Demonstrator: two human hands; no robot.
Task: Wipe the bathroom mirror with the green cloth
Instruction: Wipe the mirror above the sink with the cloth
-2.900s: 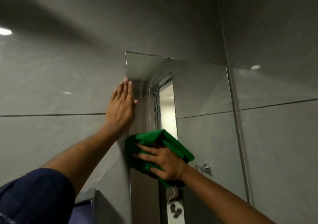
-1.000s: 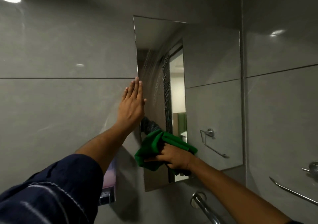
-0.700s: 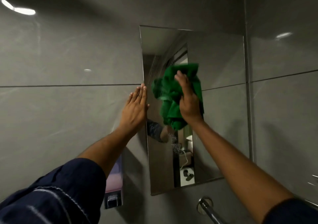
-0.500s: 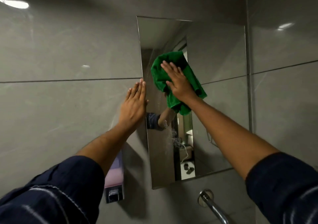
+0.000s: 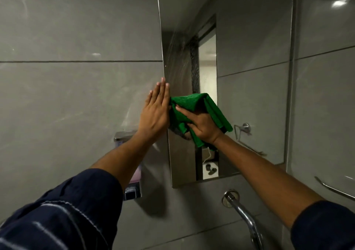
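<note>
The rectangular mirror hangs on the grey tiled wall and shows faint streaks near its left side. A bunched green cloth is pressed against the glass at mid-height, close to the left edge. My right hand lies flat on the cloth with its fingers spread and pins it to the mirror. My left hand rests flat on the wall tile, fingers together and pointing up, right beside the mirror's left edge and touching the cloth's side.
A soap dispenser with pink liquid is fixed to the wall below my left forearm. A chrome tap juts out under the mirror. A metal rail runs along the right wall. The mirror reflects a towel holder.
My right hand has swept the cloth from the mirror's upper part down and left to mid-height beside my left hand. The left hand stays on the wall. The view has tilted down.
</note>
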